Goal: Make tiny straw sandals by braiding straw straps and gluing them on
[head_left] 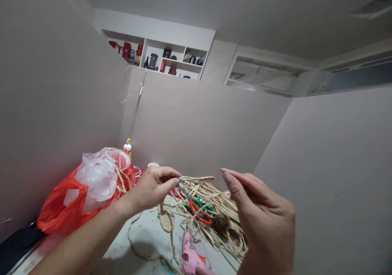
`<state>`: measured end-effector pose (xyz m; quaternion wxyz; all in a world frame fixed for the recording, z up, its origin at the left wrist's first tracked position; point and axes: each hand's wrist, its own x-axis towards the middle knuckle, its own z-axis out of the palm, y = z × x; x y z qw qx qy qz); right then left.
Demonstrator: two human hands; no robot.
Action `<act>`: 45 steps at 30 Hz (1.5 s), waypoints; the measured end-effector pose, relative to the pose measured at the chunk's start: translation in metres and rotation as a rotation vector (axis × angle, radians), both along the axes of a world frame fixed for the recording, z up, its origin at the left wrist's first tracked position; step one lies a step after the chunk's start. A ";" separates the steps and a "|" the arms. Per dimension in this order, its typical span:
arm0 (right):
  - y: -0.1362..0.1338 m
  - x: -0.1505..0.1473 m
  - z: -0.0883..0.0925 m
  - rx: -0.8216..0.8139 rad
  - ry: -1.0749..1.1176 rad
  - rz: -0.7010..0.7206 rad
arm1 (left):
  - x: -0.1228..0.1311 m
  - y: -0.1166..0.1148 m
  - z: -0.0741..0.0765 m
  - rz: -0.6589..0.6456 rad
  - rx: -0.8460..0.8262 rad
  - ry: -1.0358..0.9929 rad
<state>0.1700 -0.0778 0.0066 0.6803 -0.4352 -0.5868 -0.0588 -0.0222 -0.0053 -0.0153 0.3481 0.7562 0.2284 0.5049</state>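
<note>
Between thumb and forefinger, my left hand [157, 185] pinches a short braided straw cord [200, 179], whose free end points right. My right hand [263, 213] is raised to the right of that end, apart from it. Its thumb and forefinger are pressed together, and whatever may be between them is too small to make out. Below the hands lies a bundle of dry straw [225, 201], with orange-handled scissors [200, 213] and a green-handled tool [203, 203] on it. A coiled straw piece [165, 219] with a long braided tail rests on the table, left of a pink glue gun [191, 254].
Red and clear plastic bags [98, 181] sit at the left with a braided loop on top. Behind them stands a white bottle with a yellow loop [128, 146]. Grey partitions [196, 119] enclose the white table [147, 234]. Shelves with ornaments [171, 59] show beyond.
</note>
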 end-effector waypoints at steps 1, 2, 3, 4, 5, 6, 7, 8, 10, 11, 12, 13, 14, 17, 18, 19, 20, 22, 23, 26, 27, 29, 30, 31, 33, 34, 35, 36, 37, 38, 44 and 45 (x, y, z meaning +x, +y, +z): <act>-0.002 -0.001 0.000 -0.028 -0.111 0.021 | 0.000 0.000 0.000 0.036 0.084 0.041; -0.002 -0.002 0.000 -0.074 -0.222 0.042 | 0.000 0.000 -0.001 0.060 0.166 0.080; -0.002 -0.002 -0.001 -0.129 -0.327 0.055 | 0.000 0.001 -0.002 0.074 0.243 0.118; 0.000 -0.002 -0.002 -0.189 -0.420 0.055 | 0.001 0.001 -0.004 0.083 0.312 0.152; 0.002 -0.003 -0.003 -0.246 -0.497 0.038 | 0.002 0.002 -0.006 0.087 0.371 0.182; 0.005 -0.003 -0.004 -0.294 -0.563 0.014 | 0.002 0.002 -0.007 0.087 0.425 0.204; 0.007 -0.004 -0.005 -0.333 -0.621 -0.010 | 0.003 0.003 -0.009 0.084 0.470 0.223; 0.010 -0.004 -0.005 -0.366 -0.667 -0.028 | 0.004 0.004 -0.011 0.082 0.505 0.241; 0.014 -0.006 -0.005 -0.436 -0.730 -0.036 | 0.006 0.004 -0.014 0.077 0.548 0.268; 0.016 -0.006 -0.005 -0.472 -0.749 -0.033 | 0.007 0.005 -0.015 0.076 0.558 0.279; 0.017 -0.007 -0.005 -0.506 -0.762 -0.027 | 0.008 0.005 -0.016 0.075 0.561 0.284; 0.019 -0.007 -0.005 -0.534 -0.769 -0.025 | 0.009 0.005 -0.017 0.074 0.558 0.288; 0.021 -0.007 -0.005 -0.555 -0.771 -0.021 | 0.010 0.005 -0.018 0.074 0.553 0.285; 0.026 -0.007 -0.007 -0.563 -0.747 0.016 | 0.012 0.004 -0.019 0.073 0.478 0.242; 0.028 -0.006 -0.008 -0.553 -0.727 0.038 | 0.013 0.004 -0.019 0.066 0.415 0.209; 0.029 -0.006 -0.008 -0.540 -0.701 0.067 | 0.014 0.004 -0.019 0.047 0.323 0.169; 0.029 -0.005 -0.008 -0.530 -0.674 0.101 | 0.015 0.004 -0.020 0.020 0.201 0.114; 0.028 -0.003 -0.006 -0.515 -0.619 0.147 | 0.016 0.008 -0.023 -0.099 -0.027 0.065; 0.026 -0.002 -0.004 -0.511 -0.593 0.164 | 0.017 0.010 -0.025 -0.198 -0.115 0.044; 0.017 0.002 0.003 -0.489 -0.516 0.180 | 0.019 0.020 -0.035 -0.577 -0.321 0.127; 0.014 0.003 0.006 -0.482 -0.494 0.180 | 0.020 0.023 -0.039 -0.651 -0.355 0.181; 0.007 0.008 0.010 -0.471 -0.447 0.184 | 0.022 0.027 -0.047 -0.725 -0.383 0.295; 0.005 0.011 0.011 -0.469 -0.427 0.189 | 0.024 0.028 -0.050 -0.735 -0.370 0.341; 0.002 0.014 0.011 -0.468 -0.410 0.194 | 0.026 0.028 -0.052 -0.702 -0.301 0.386; -0.001 0.021 0.010 -0.466 -0.396 0.204 | 0.031 0.027 -0.052 -0.534 -0.052 0.448; -0.002 0.024 0.010 -0.468 -0.400 0.211 | 0.032 0.027 -0.051 -0.369 0.159 0.470; -0.004 0.027 0.009 -0.473 -0.407 0.227 | 0.033 0.028 -0.048 -0.276 0.217 0.461; -0.005 0.030 0.007 -0.487 -0.411 0.252 | 0.033 0.029 -0.044 -0.213 0.243 0.451; -0.006 0.032 0.006 -0.496 -0.405 0.289 | 0.032 0.030 -0.039 -0.136 0.269 0.438; -0.007 0.033 0.006 -0.504 -0.384 0.330 | 0.030 0.032 -0.033 -0.046 0.298 0.420; -0.009 0.022 0.008 -0.469 -0.054 0.593 | 0.005 0.046 0.018 0.465 0.659 0.374; -0.008 0.019 0.009 -0.460 0.001 0.615 | 0.001 0.048 0.027 0.579 0.842 0.375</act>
